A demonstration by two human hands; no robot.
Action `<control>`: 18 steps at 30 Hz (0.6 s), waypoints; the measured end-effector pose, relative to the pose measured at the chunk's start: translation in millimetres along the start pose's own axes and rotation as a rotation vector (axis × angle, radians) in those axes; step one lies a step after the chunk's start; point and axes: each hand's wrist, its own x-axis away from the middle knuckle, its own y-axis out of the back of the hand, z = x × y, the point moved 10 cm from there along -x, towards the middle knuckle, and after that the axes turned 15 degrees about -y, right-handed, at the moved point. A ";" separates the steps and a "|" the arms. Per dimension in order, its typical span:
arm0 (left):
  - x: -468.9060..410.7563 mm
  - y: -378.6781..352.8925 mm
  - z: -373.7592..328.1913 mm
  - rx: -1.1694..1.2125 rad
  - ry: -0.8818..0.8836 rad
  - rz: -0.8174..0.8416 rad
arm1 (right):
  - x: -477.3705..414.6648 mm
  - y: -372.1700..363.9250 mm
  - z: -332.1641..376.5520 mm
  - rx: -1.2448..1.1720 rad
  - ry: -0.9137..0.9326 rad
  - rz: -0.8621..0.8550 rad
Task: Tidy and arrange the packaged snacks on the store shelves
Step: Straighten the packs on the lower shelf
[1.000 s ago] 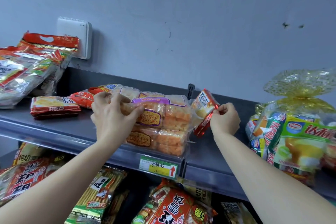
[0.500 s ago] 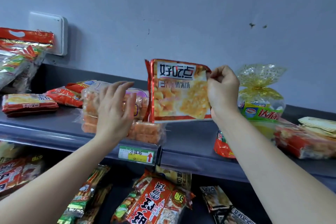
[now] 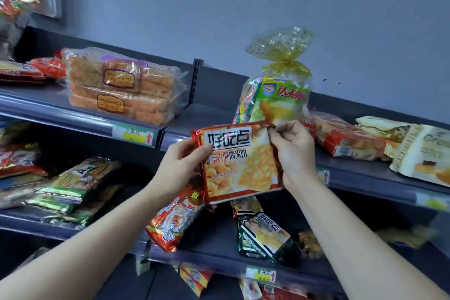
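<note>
both hands grasp one red biscuit packet (image 3: 239, 163); the left hand (image 3: 180, 169) clamps its left edge, thumb across the front beside the printed characters, fingers behind; the right hand (image 3: 293, 153) curls its fingers over the top right corner and pinches the foil, palm along the right edge; the packet hangs in the air, front toward the camera, slightly tilted, touching no shelf; behind the grip runs the front rail of the upper shelf (image 3: 80, 118); just above and behind the right hand a clear bag tied with gold film (image 3: 280, 85) stands upright on that shelf; right of the grip lies a flat red pack (image 3: 345, 139), then pale yellow packs (image 3: 418, 153); up and left of the left hand two clear packs of orange-brown cakes (image 3: 121, 87) sit stacked, a price tag (image 3: 136, 134) on the rail beneath; below the grip, on the lower shelf (image 3: 214, 254), a red and white snack bag (image 3: 173, 219) leans under the left wrist and a green packet (image 3: 263, 234) lies under the right forearm; green-striped biscuit packs (image 3: 73, 182) lie further left
</note>
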 end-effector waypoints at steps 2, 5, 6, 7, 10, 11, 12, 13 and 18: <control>22.0 -21.0 22.3 0.043 0.116 -0.022 | 9.6 30.1 -22.0 0.035 -0.070 0.012; 51.7 -43.8 57.1 0.036 0.272 -0.083 | 24.1 69.8 -61.6 0.130 -0.197 0.046; 61.6 -49.7 70.1 0.022 0.329 -0.104 | 29.0 81.0 -76.3 0.172 -0.244 0.064; 70.7 -55.4 84.3 0.015 0.388 -0.123 | 34.5 89.8 -92.3 0.219 -0.303 0.098; 93.6 -69.6 120.7 -0.016 0.553 -0.181 | 56.4 104.9 -151.9 0.345 -0.572 0.278; 98.7 -73.3 128.6 -0.036 0.592 -0.199 | 62.4 108.5 -169.1 0.335 -0.646 0.325; 102.2 -77.3 136.8 -0.046 0.622 -0.216 | 64.8 113.0 -181.4 0.312 -0.687 0.338; 104.1 -83.2 145.7 -0.050 0.646 -0.216 | 63.2 119.4 -190.3 0.285 -0.706 0.316; 99.6 -133.8 185.2 0.067 0.706 -0.068 | 35.1 150.9 -226.8 0.097 -0.803 0.134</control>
